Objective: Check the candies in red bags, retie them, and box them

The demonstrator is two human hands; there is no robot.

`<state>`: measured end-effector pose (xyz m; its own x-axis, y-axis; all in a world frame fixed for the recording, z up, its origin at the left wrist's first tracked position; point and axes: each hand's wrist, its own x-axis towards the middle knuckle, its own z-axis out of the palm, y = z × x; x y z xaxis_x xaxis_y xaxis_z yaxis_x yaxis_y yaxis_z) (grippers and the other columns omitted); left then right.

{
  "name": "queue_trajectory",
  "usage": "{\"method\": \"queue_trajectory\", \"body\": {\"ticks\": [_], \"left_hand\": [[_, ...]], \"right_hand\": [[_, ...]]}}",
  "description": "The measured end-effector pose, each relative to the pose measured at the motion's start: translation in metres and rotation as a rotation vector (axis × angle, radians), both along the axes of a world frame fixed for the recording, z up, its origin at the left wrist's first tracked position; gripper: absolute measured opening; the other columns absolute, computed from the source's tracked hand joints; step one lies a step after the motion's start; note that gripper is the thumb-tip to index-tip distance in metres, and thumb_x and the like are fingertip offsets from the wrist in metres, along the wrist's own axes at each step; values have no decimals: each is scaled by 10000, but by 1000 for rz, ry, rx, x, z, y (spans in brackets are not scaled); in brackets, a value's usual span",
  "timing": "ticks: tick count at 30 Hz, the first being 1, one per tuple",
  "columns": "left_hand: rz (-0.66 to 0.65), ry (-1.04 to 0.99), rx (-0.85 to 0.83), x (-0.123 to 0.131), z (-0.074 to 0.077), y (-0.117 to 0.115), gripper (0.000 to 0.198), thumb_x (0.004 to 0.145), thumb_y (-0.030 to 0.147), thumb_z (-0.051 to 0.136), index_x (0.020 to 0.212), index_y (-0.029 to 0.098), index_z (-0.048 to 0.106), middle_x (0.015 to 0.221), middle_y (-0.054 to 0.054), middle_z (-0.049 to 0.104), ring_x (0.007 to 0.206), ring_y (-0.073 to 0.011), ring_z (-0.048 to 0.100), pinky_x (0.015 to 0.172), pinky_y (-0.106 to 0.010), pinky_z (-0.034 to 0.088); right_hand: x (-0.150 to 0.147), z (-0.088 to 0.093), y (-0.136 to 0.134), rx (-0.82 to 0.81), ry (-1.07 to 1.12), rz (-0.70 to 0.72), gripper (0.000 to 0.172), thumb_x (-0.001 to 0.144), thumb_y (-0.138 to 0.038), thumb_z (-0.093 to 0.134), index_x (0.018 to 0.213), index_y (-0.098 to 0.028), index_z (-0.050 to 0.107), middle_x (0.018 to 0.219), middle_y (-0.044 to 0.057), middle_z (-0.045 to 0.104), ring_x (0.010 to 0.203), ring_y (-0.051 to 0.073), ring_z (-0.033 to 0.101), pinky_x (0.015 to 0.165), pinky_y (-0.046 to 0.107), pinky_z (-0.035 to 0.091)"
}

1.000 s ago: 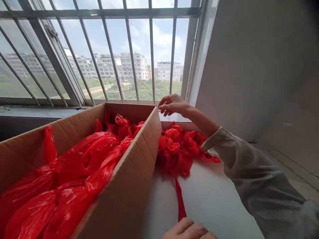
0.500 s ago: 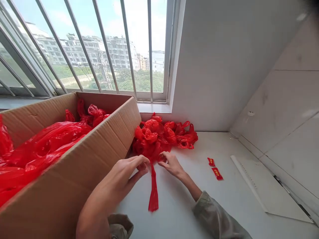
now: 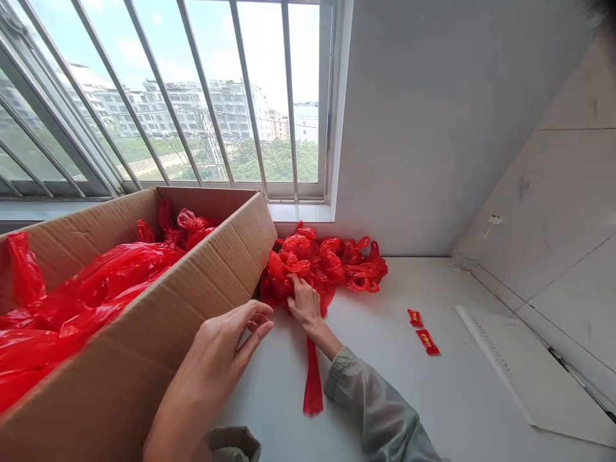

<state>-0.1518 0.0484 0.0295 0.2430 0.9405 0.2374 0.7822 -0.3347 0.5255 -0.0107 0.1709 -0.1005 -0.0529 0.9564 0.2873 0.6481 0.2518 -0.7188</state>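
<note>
Red plastic bags (image 3: 332,260) lie crumpled in a heap on the white table, against the wall and beside the cardboard box. My right hand (image 3: 305,301) is at the front of this heap, its fingers curled into the thin red film; the fingertips are partly hidden. Below the right wrist, a narrow flattened red strip of bag (image 3: 313,385) trails over the table toward me. My left hand (image 3: 226,346) hovers by the box's side, thumb and fingers bent with a small gap between them and nothing in it.
At left stands an open cardboard box (image 3: 216,269) filled with red plastic bags (image 3: 115,276). Two small red packets (image 3: 427,342) lie to the right, near a white sheet (image 3: 539,372). A clear bottle (image 3: 474,247) stands in the back corner. Behind is a barred window (image 3: 231,96).
My right hand has moved forward and left into the heap. The left hand has drawn back slightly from the strip, which now lies farther right in view. The view has shifted a little.
</note>
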Motion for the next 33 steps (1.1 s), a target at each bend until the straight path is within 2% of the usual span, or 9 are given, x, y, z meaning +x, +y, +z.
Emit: {"method": "queue_trajectory", "body": {"ticks": [4, 8, 12, 15, 18, 21, 25, 29, 33], "left_hand": [[74, -43, -22, 5, 2, 4, 295, 863, 495, 504, 895, 240, 649, 838, 4, 721, 771, -217, 681, 752, -337, 494], [63, -73, -85, 17, -3, 12, 252, 896, 436, 484, 903, 235, 636, 849, 5, 709, 825, -208, 671, 738, -323, 477], [19, -59, -71, 27, -15, 23, 227, 914, 398, 483, 902, 220, 622, 889, -6, 687, 823, -195, 642, 724, -320, 465], [-61, 16, -12, 34, -27, 34, 203, 930, 348, 454, 918, 203, 594, 939, -28, 656, 853, -198, 613, 766, -336, 452], [-151, 85, -1, 44, -40, 42, 170, 932, 283, 422, 890, 192, 560, 931, -44, 617, 850, -205, 576, 761, -342, 431], [-234, 118, -24, 53, -49, 45, 129, 900, 230, 449, 798, 195, 520, 856, -32, 582, 786, -197, 535, 705, -326, 401], [-310, 158, -49, 66, -57, 47, 133, 877, 172, 466, 747, 195, 474, 822, -28, 560, 765, -190, 513, 666, -304, 376], [-363, 189, -70, 91, -72, 52, 47, 869, 160, 516, 896, 197, 526, 932, -44, 566, 827, -208, 538, 696, -307, 410], [-463, 227, -96, 120, -98, 58, 287, 804, 138, 631, 1062, 217, 533, 1106, -64, 579, 1007, -241, 554, 802, -319, 456]], "right_hand": [[48, 1, -4, 56, 117, 95, 391, 747, -117, 524, 1126, -209, 543, 1021, 26, 672, 936, 201, 635, 807, 284, 478], [97, 11, -19, 83, 182, 234, 281, 725, -133, 486, 988, -197, 564, 903, -1, 650, 819, 171, 602, 731, 256, 478], [130, 22, -36, 132, 194, 286, 247, 705, -88, 456, 855, -212, 609, 936, 20, 643, 951, 201, 557, 885, 330, 444], [142, 21, -46, 141, 201, 323, 182, 704, -95, 508, 777, -215, 624, 1031, 43, 648, 1069, 222, 543, 959, 361, 424], [151, 11, -51, 97, 198, 370, 283, 690, -55, 455, 768, -213, 677, 1138, 49, 654, 1130, 207, 566, 1004, 364, 422], [166, 4, -54, 55, 185, 349, 395, 703, -26, 370, 759, -213, 712, 1185, 51, 657, 1189, 190, 557, 1039, 370, 403], [186, 18, -63, 34, 174, 254, 285, 840, -120, 429, 888, -207, 696, 1078, 61, 682, 1086, 195, 600, 983, 368, 426], [191, 30, -70, -138, -19, 312, 139, 837, -227, 586, 939, -219, 680, 983, 25, 693, 919, 179, 625, 866, 319, 459], [182, 17, -65, -223, -173, 303, 309, 698, -131, 675, 998, -200, 665, 1045, 51, 638, 966, 202, 582, 828, 303, 442]]}}
